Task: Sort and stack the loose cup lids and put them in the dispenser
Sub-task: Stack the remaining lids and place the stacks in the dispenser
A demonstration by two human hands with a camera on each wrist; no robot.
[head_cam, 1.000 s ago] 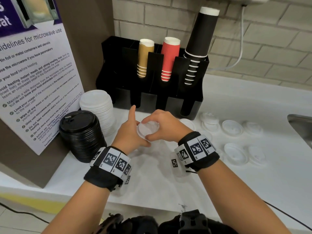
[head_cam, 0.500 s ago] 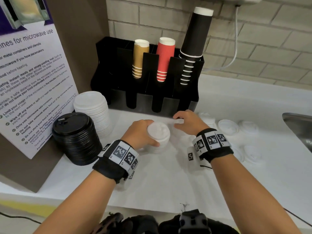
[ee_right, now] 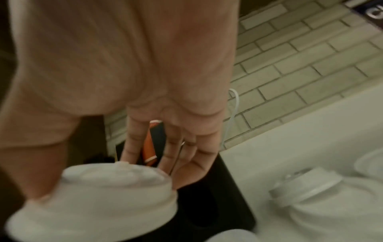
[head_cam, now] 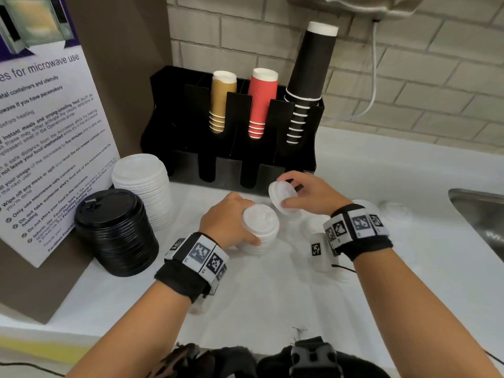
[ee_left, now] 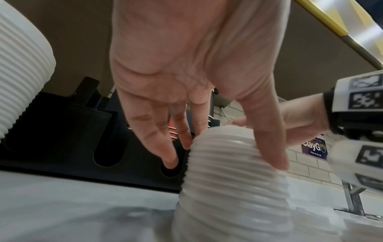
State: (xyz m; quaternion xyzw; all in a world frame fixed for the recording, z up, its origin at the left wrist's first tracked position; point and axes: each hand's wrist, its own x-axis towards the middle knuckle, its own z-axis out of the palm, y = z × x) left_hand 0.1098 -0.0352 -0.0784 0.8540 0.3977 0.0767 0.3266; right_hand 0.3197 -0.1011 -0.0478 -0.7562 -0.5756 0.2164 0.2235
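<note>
My left hand (head_cam: 231,222) grips a stack of small white lids (head_cam: 260,230) that stands on the white counter; the left wrist view shows thumb and fingers around the ribbed stack (ee_left: 234,176). My right hand (head_cam: 308,195) pinches a single white lid (head_cam: 282,196), tilted, just above and to the right of that stack; the same lid (ee_right: 107,196) fills the lower left of the right wrist view. The black dispenser (head_cam: 234,170) stands behind, with slots along its front. Loose white lids (head_cam: 395,211) lie to the right, partly hidden by my right wrist.
A tall stack of larger white lids (head_cam: 144,184) and a stack of black lids (head_cam: 114,230) stand at the left by a microwave notice board (head_cam: 41,137). Gold, red and black paper cups fill the dispenser's top. A steel sink (head_cam: 482,214) lies at the right edge.
My right hand reached to the loose lids on the right, picked one up and brought it back toward the stack. My left hand kept its hold on the stack on the counter.
</note>
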